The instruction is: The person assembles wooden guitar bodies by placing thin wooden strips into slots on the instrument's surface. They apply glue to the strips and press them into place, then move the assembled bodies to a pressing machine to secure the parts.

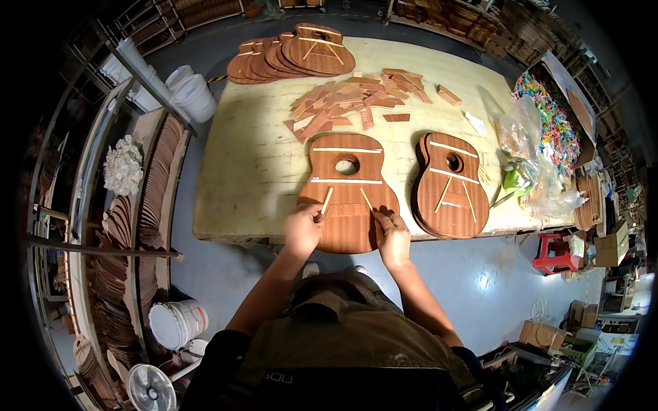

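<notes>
From the head view, the reddish-brown, guitar-shaped wooden soundboard with a round soundhole (348, 194) lies flat at the near edge of the pale, worn wooden desk (247, 171), its lower bout hanging slightly over that edge. Two pale cross struts run across it, above and below the hole, and two short pale wooden brace strips slant below them. The left hand (303, 228) is curled, fingertips pinched on the lower end of the left slanted pale brace strip (327, 200). The right hand (393, 236) is likewise half closed, its fingertips pressing at the foot of the right slanted pale brace strip (367, 199).

Right of the soundboard sits a stack of matching braced guitar-shaped boards (450, 185), close but apart from it. Beyond the soundboard lies a loose heap of small reddish wood offcuts (356, 99), and further beyond, a fanned pile of more braced boards (295, 55). Far right of it are clear plastic bags with colourful clips (548, 130).

The risks, as I judge them: uneven pressure from either hand could skew a strip, so the pair sit asymmetrically. If the strips are freshly glued, which I cannot tell, they could slide. Pressing on the overhanging part could tip the thin board or flex it. A forearm sweep to the right could nudge the neighbouring stack.
</notes>
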`<action>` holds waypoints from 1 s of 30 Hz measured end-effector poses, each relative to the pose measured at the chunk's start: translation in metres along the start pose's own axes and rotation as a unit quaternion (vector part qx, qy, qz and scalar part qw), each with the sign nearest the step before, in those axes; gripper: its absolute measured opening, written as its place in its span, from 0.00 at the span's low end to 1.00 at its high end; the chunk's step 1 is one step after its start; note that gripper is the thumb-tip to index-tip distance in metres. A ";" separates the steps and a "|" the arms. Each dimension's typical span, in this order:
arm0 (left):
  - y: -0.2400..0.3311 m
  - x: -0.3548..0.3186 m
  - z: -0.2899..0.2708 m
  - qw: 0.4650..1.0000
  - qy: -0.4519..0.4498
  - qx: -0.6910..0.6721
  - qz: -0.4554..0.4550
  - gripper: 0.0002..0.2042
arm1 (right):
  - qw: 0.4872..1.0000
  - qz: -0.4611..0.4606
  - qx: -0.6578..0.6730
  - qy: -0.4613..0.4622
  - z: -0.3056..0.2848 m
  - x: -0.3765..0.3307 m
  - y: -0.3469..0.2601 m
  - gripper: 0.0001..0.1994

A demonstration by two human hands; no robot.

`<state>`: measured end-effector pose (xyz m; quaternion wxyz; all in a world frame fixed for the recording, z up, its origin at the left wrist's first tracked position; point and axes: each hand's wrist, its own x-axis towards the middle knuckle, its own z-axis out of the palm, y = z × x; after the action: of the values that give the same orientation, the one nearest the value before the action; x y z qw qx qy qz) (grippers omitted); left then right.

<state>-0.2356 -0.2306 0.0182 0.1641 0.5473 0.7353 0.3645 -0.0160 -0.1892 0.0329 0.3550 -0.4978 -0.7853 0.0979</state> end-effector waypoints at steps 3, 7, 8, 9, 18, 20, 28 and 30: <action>0.007 0.003 0.001 1.000 -0.023 -0.010 0.004 0.09 | 1.000 -0.020 0.000 0.000 0.004 0.000 0.002 0.08; -0.001 0.006 0.007 0.999 -0.012 -0.031 0.029 0.08 | 1.000 -0.023 0.005 -0.007 0.006 0.001 0.001 0.07; 0.000 0.008 0.006 0.999 -0.014 -0.035 0.034 0.08 | 1.000 -0.019 0.002 -0.011 0.006 0.000 0.000 0.07; 0.001 0.009 0.005 0.999 -0.019 -0.030 0.033 0.08 | 1.000 -0.014 -0.001 -0.014 0.007 -0.001 -0.001 0.07; 0.000 0.011 0.006 0.997 -0.007 -0.040 0.062 0.07 | 1.000 0.014 -0.011 -0.014 0.014 -0.003 -0.003 0.05; 0.002 0.011 0.004 0.998 -0.017 -0.031 0.059 0.07 | 0.999 0.021 -0.012 -0.022 0.013 -0.002 -0.005 0.05; 0.003 0.006 0.003 0.995 -0.024 -0.011 0.095 0.12 | 0.999 0.022 -0.021 -0.016 0.012 0.001 -0.010 0.05; -0.001 0.007 0.006 0.994 -0.017 -0.006 0.111 0.12 | 1.000 0.019 -0.018 -0.007 0.012 0.001 -0.011 0.05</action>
<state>-0.2349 -0.2220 0.0150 0.1384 0.6307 0.6651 0.3752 -0.0320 -0.1916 0.0307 0.3381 -0.5185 -0.7797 0.0939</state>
